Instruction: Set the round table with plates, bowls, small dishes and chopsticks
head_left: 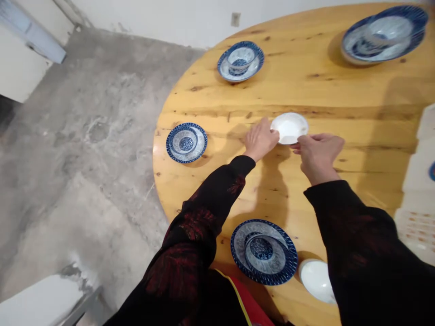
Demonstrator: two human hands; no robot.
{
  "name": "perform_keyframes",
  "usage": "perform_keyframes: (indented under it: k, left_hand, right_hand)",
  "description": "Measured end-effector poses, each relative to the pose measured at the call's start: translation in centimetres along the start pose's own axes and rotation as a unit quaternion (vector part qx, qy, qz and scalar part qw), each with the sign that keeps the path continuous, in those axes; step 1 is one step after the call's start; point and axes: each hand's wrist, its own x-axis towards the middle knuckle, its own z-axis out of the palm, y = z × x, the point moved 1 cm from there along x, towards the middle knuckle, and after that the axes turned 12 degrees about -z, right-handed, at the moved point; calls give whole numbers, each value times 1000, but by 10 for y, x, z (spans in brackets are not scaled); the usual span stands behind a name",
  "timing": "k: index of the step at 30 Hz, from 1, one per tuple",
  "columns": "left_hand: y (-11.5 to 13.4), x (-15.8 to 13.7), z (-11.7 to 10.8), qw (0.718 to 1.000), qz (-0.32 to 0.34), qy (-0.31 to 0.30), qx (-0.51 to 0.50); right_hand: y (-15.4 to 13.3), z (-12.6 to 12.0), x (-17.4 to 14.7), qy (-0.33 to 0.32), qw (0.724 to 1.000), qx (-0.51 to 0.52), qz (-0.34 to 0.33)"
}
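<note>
Over the middle of the round wooden table, I grip a small white bowl (290, 127) by its rim from both sides. My left hand (261, 139) pinches the left edge, the thumb lying on the rim. At the lower right edge, my right hand (319, 154) is closed on the same bowl, its fingers partly hidden beneath. Nearest to my body, a blue-patterned plate (288, 267) carries a matching bowl (261, 249). Beside that plate stands another white bowl (316, 278), partly covered by my right sleeve.
Blue-patterned plates with bowls stand at the table's left (202, 151), far edge (258, 63) and far right (416, 27). A white perforated basket (421, 199) is at the right edge. Concrete floor (98, 131) lies left of the table (210, 104). A white seat (44, 299) is at lower left.
</note>
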Motion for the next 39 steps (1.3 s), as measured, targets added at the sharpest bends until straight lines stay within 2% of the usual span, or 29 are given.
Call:
perform_keyframes:
  k: [3,5,10,12,15,19,23,34,39]
  left_hand:
    - [-32,-29,-20,1000,-7,13,5]
    - [-65,-53,-35,999,-33,17,-7]
    - [-158,-114,-68,982,-156,57,-90]
    - [-186,-129,-80,973,-183,75,-119]
    - [-213,-139,-95,965,-212,102,-116]
    - [-232,-138,-111,964,-233,104,-75]
    - [-244,-137,-118,966,-235,92,-50]
    - [-258,-129,-134,979,-199,42,24]
    - [-265,-125,-137,983,-178,20,27]
  right_hand:
    - [-20,5,-39,-6,995,80,57]
    - [-27,13,-69,-68,992,89,67]
    - [-30,48,-136,-228,967,76,88]
    - [-33,67,-155,-270,956,73,84]
    - [-38,92,-176,-312,945,63,81]
    - [-40,113,-195,-332,938,38,91]
    - [-36,122,-208,-340,936,12,86]
    - [-27,127,-229,-327,943,-24,61]
    - [-28,128,-235,-302,950,-2,83]
